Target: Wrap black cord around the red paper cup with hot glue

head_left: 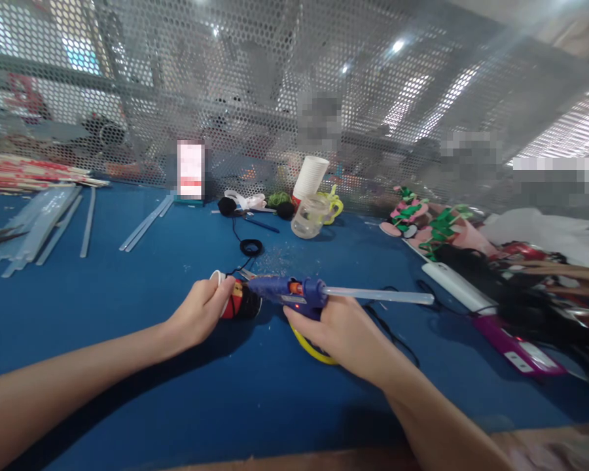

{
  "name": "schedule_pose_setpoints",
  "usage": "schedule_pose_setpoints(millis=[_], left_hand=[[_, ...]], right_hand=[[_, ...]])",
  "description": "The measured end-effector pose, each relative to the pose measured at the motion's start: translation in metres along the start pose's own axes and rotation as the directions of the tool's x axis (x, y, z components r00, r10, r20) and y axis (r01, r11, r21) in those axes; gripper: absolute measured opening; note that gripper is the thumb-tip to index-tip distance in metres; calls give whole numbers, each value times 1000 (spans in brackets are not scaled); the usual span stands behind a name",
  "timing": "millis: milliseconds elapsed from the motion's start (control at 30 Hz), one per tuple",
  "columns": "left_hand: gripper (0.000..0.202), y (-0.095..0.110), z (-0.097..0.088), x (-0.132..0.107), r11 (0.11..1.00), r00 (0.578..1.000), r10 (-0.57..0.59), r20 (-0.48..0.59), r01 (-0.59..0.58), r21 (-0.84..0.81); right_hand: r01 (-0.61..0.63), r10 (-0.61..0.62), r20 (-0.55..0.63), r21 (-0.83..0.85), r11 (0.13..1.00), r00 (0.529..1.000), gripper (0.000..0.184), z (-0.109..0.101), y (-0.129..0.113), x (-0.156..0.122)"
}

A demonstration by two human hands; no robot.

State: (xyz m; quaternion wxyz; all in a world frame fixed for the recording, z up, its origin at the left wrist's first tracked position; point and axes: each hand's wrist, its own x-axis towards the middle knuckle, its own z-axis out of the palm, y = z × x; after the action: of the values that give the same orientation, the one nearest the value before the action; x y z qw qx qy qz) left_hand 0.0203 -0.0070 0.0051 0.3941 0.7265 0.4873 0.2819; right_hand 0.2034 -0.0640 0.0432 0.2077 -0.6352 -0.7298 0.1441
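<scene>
My left hand (pixel 199 313) is closed around a paper cup (pixel 231 302) lying on its side, its white rim toward the palm. The cup is red, with black cord wound around its far end. From there the black cord (pixel 250 247) runs back across the table in a loose coil. A blue glue gun (pixel 287 290) is gripped in my right hand (pixel 346 330), its nozzle at the wound end of the cup; whether they touch I cannot tell. A clear glue stick (pixel 380 296) juts from its rear. Behind the gun, scissors (pixel 247 274) show only in part.
Glue sticks (pixel 49 226) lie in a heap at the left. Along the back stand a phone (pixel 190 170), stacked white cups (pixel 312 175) and a clear plastic cup (pixel 308 217). A yellow ring (pixel 310 347) sits under my right hand. A purple-and-white power strip (pixel 517 343) and craft flowers (pixel 422 219) are at right.
</scene>
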Motion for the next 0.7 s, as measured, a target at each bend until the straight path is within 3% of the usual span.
schedule_pose_setpoints(millis=[467, 700], left_hand=[[38, 3, 1, -4, 994, 999, 33, -7, -32, 100], [38, 3, 1, -4, 988, 999, 50, 18, -52, 142]], right_hand=[[-2, -1, 28, 111, 994, 1000, 18, 0, 0, 9], [-129, 91, 129, 328, 936, 988, 17, -3, 1, 16]])
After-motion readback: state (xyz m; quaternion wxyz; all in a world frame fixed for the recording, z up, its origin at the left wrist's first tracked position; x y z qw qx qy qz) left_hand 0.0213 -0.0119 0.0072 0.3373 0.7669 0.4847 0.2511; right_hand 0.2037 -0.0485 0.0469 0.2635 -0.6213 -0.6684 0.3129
